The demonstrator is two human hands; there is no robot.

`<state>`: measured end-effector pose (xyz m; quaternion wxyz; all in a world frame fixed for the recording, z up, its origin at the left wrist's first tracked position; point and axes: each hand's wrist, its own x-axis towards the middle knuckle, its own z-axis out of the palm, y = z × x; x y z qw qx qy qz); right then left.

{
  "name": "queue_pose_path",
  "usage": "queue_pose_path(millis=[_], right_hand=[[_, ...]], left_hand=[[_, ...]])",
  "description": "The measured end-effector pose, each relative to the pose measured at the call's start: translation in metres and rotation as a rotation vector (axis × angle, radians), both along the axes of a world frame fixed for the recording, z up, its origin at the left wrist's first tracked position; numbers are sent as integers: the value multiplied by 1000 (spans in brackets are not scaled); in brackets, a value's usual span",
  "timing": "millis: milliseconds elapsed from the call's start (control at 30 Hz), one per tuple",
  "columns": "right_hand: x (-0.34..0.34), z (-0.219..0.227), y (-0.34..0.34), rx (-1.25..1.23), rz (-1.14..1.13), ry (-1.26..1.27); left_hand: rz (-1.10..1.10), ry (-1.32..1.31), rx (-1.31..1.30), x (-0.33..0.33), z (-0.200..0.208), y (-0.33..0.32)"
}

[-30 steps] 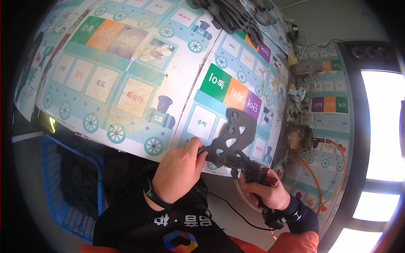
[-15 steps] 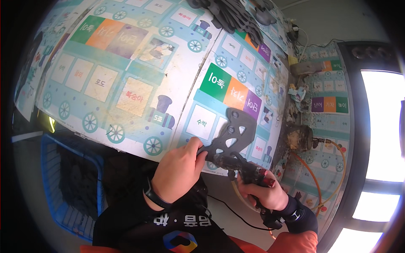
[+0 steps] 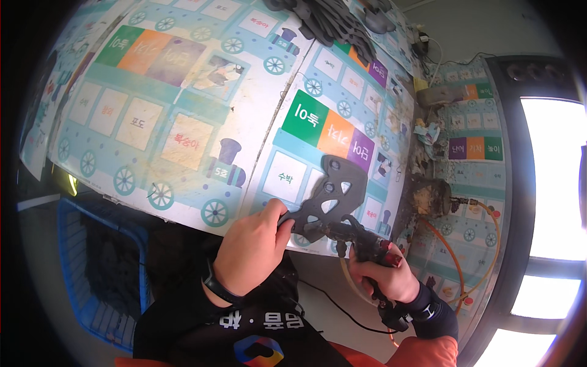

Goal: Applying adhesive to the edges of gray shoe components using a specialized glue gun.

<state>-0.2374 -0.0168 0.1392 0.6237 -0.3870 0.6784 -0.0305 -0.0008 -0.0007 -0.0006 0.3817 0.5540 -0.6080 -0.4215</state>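
Note:
A flat dark grey part (image 3: pixel 315 203) with several cut-out openings lies over the front edge of the table, on its printed covering. My left hand (image 3: pixel 252 249) pinches the near left end of it between thumb and fingers. In my right hand (image 3: pixel 390 278) is a dark spray gun (image 3: pixel 367 244) with red knobs, the fingers wrapped round its handle. Its nozzle end points toward the part's near right edge, close to it; whether they touch I cannot tell. A pale hose hangs below the gun.
Similar dark grey parts (image 3: pixel 333 27) are heaped at the table's far side. On the floor at left stands a blue basket (image 3: pixel 67 275) with dark pieces inside. An orange hose (image 3: pixel 451 254) runs down at right, near a grimy round fitting (image 3: pixel 428 197) and a bright glazed door (image 3: pixel 547 183).
The spray gun has turned and shifted slightly right, so more of the part's near end shows. My left hand still pinches the part. The whole view has shifted slightly.

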Motion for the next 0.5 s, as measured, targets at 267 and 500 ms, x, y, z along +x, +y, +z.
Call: queue_pose_path(millis=[267,500], right_hand=[[-2,3,-2,-21,-32,14],[-8,-1,-3,-57,-51,16]], left_hand=[[8,-5,-12,0,0,0],[6,5,-4,1,1,-1]])
